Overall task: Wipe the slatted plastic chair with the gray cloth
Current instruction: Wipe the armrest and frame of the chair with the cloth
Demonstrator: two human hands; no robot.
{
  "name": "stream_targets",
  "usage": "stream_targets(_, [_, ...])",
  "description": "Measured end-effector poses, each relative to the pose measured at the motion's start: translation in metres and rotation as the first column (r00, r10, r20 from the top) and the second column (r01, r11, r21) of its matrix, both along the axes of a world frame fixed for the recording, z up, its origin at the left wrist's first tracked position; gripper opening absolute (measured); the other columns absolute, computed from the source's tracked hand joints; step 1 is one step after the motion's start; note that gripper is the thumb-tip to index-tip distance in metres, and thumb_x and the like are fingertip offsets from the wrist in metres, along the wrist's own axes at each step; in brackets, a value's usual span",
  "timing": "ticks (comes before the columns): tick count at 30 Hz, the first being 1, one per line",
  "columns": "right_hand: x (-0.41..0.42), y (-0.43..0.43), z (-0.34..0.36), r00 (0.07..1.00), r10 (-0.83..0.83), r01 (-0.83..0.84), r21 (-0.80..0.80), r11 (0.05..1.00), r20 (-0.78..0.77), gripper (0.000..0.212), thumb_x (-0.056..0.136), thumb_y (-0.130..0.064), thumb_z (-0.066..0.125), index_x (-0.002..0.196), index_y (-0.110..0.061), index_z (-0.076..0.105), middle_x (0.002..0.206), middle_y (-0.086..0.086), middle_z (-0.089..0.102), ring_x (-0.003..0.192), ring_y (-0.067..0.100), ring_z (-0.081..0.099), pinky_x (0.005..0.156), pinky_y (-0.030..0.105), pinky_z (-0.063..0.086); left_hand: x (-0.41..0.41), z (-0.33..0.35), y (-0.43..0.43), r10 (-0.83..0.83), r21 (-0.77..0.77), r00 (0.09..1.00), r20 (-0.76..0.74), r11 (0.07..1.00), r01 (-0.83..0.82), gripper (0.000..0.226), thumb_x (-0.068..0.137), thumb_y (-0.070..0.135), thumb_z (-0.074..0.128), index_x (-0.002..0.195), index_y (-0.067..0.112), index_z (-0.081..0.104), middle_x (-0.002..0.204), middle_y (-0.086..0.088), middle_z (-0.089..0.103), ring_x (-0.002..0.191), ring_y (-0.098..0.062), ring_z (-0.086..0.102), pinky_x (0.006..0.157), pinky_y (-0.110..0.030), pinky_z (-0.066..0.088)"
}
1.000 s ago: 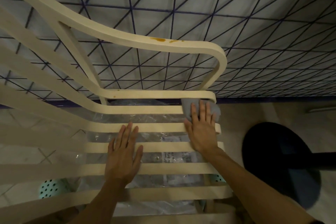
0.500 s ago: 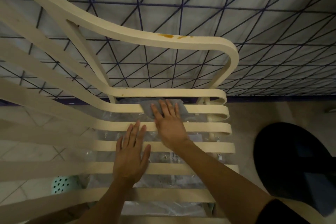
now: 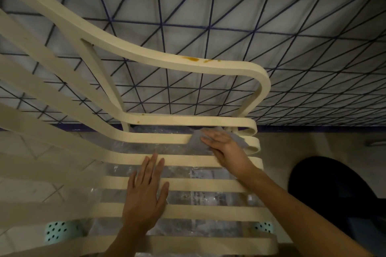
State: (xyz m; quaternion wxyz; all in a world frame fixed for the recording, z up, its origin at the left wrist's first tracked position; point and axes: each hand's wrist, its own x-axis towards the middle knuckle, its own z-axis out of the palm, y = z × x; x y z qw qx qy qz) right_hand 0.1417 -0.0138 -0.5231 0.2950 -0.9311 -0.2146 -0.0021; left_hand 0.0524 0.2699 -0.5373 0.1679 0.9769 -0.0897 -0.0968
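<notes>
Pressing the gray cloth flat under the straight fingers of your right hand, you pinch nothing: it sits on a rear slat of the slatted plastic chair, so a quick stroke could drop it through the gap beside your palm onto the clear plastic sheeting below. Your left hand lies flat, holding nothing, on slats nearer you; beyond the grip, the armrest's orange stain looks untouched

Cream slatted chair; crumpled gray cloth lies on its upper slat.
</notes>
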Motion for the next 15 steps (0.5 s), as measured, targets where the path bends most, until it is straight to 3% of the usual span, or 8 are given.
stream_targets(3, [-0.012, -0.030, 0.015, 0.997, -0.071, 0.072, 0.011, 0.997, -0.041, 0.036, 0.094, -0.019, 0.051, 0.127, -0.012, 0.064, 0.143, 0.008, 0.052, 0.138, 0.015, 0.041, 0.116, 0.038, 0.029, 0.000, 0.001, 0.000, -0.003, -0.027, 1.000, 0.002, 1.000, 0.003, 0.065, 0.096, 0.058, 0.009, 0.155, 0.030, 0.008, 0.162, 0.010, -0.004, 0.149, -0.012, -0.008, 0.119, -0.050, 0.012])
stream_targets(5, [-0.018, -0.040, 0.028, 0.984, -0.158, 0.163, 0.054, 0.985, -0.086, 0.034, 0.093, -0.009, 0.058, 0.126, -0.015, 0.065, 0.140, 0.001, 0.054, 0.134, 0.010, 0.045, 0.117, 0.036, 0.030, -0.001, 0.001, 0.000, -0.007, -0.028, 1.000, 0.003, 1.000, 0.007, 0.064, 0.096, 0.057, 0.009, 0.155, 0.030, 0.007, 0.162, 0.010, -0.004, 0.149, -0.012, -0.008, 0.119, -0.051, 0.013])
stream_targets(7, [-0.023, -0.047, 0.047, 0.938, -0.297, 0.328, 0.174, 0.929, -0.180, 0.039, 0.093, -0.001, 0.059, 0.126, -0.021, 0.062, 0.133, -0.005, 0.059, 0.124, 0.005, 0.053, 0.108, 0.026, 0.041, -0.001, 0.000, 0.001, 0.001, -0.012, 1.000, 0.014, 1.000, 0.000, 0.064, 0.097, 0.056, 0.009, 0.155, 0.029, 0.008, 0.162, 0.009, -0.003, 0.149, -0.012, -0.007, 0.119, -0.050, 0.015])
stream_targets(10, [-0.018, -0.057, 0.071, 0.863, -0.456, 0.504, 0.309, 0.806, -0.218, 0.037, 0.097, -0.013, 0.056, 0.132, -0.025, 0.057, 0.133, -0.008, 0.058, 0.118, -0.004, 0.055, 0.098, 0.013, 0.045, -0.001, 0.001, 0.000, -0.004, -0.022, 1.000, 0.025, 1.000, 0.004, 0.064, 0.097, 0.055, 0.012, 0.155, 0.027, 0.012, 0.163, 0.008, 0.001, 0.150, -0.013, -0.003, 0.118, -0.049, 0.016])
stream_targets(12, [-0.010, -0.059, 0.079, 0.853, -0.501, 0.520, 0.335, 0.786, -0.148, 0.037, 0.098, -0.017, 0.056, 0.135, -0.021, 0.056, 0.135, -0.010, 0.055, 0.121, -0.009, 0.050, 0.102, 0.013, 0.041, -0.001, 0.002, 0.000, -0.007, -0.036, 1.000, 0.030, 0.999, 0.008, 0.063, 0.097, 0.054, 0.014, 0.155, 0.027, 0.012, 0.163, 0.008, 0.001, 0.150, -0.013, -0.003, 0.118, -0.049, 0.016])
stream_targets(15, [0.003, -0.052, 0.069, 0.879, -0.464, 0.476, 0.213, 0.853, -0.108, 0.040, 0.099, -0.017, 0.054, 0.138, -0.019, 0.053, 0.145, -0.005, 0.046, 0.136, 0.007, 0.040, 0.116, 0.026, 0.029, -0.001, 0.002, 0.000, -0.012, -0.028, 1.000, 0.029, 1.000, 0.013, 0.063, 0.097, 0.052, 0.017, 0.155, 0.027, 0.011, 0.163, 0.008, -0.001, 0.150, -0.013, -0.004, 0.118, -0.049, 0.015])
